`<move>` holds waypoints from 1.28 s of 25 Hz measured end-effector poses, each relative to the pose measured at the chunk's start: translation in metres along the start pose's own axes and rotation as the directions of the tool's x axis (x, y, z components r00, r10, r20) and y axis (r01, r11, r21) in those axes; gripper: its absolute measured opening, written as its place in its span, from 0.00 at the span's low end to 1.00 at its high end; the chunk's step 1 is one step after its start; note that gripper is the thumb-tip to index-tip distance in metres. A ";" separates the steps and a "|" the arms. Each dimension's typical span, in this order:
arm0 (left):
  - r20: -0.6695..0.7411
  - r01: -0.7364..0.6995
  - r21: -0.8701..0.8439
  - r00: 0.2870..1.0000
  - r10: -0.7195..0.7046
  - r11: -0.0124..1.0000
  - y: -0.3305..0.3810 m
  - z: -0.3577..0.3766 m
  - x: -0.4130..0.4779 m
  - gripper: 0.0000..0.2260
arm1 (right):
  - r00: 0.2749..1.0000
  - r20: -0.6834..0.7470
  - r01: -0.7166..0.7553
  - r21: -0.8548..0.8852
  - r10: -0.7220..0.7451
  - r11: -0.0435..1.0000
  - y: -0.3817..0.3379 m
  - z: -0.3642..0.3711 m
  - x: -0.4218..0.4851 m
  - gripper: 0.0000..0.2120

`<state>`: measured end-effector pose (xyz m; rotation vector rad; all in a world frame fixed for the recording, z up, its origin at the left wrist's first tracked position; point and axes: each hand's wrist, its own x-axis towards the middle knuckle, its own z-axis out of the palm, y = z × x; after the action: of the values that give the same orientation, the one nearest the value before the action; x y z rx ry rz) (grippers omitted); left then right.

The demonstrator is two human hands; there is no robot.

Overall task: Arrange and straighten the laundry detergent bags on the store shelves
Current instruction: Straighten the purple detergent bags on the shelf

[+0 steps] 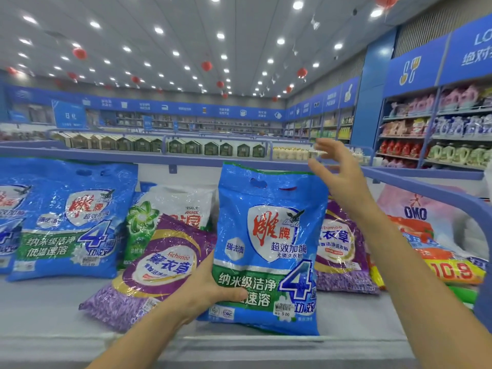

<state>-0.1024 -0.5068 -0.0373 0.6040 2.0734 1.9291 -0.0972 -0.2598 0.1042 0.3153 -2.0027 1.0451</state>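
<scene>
Head view: at the centre of the frame a blue detergent bag (pixel 269 246) stands upright on the shelf (pixel 53 310), its bottom edge on the grey surface. The left grip (pixel 210 291) clasps its lower left edge, thumb curled across the front. The right grip (pixel 340 177) hangs by the bag's top right corner with fingers spread and holds nothing; whether it touches the film I cannot tell.

Left of centre a purple bag (pixel 159 265) lies tilted, its corner just beside the left grip. A 2nd purple bag (pixel 340 249) stands behind the blue one at right. A matching blue bag (pixel 69 222) stands at the left of the frame, a white and green bag (pixel 165 209) behind the tilted one.

As I judge it, only 1 grip steadies the bag, and low down. The soft top could fold or tip forward off the shelf edge. The glossy film may slide under the thumb. Shifting it sideways could also nudge the tilted purple bag further askew.
</scene>
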 end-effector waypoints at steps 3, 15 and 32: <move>0.008 -0.047 0.007 0.999 0.047 0.999 -0.001 0.002 0.003 0.31 | 0.942 0.308 0.216 -0.251 -0.133 0.944 -0.040 0.035 0.025 0.21; 0.059 -0.036 0.000 0.998 0.036 0.999 -0.007 -0.006 0.011 0.33 | 0.967 0.247 0.093 -0.148 -0.054 0.985 -0.039 0.089 0.043 0.09; -0.087 -0.126 -0.077 0.989 0.119 0.989 0.004 -0.006 0.000 0.27 | 0.895 0.067 -0.432 0.372 0.440 0.822 0.026 0.016 -0.010 0.08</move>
<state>-0.1041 -0.5120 -0.0332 0.6589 2.0365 2.1298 -0.1144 -0.2571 0.0773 0.0351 -1.8848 1.7293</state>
